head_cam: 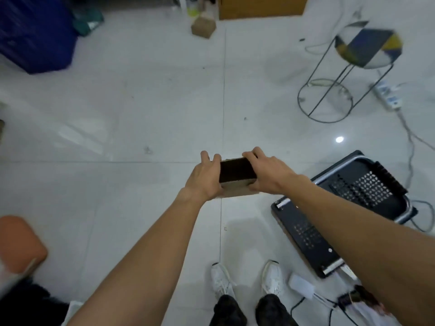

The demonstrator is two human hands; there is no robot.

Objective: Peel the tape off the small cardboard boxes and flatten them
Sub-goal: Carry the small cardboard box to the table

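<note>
I hold a small brown cardboard box [236, 185] out in front of me, above the floor, with its open, dark inside facing up. My left hand [204, 178] grips its left end, fingers curled over the far top edge. My right hand [267, 172] grips the right end the same way. A second small cardboard box [203, 27] sits far off on the floor near the top of the view. No tape shows on the held box from here.
A black perforated basket [367, 184] lies tipped on the white tiled floor at the right. A wire-legged stool [367, 47], a power strip [387, 95] and cables stand beyond it. A blue bin [33, 34] is at far left, an orange stool [20, 245] at near left.
</note>
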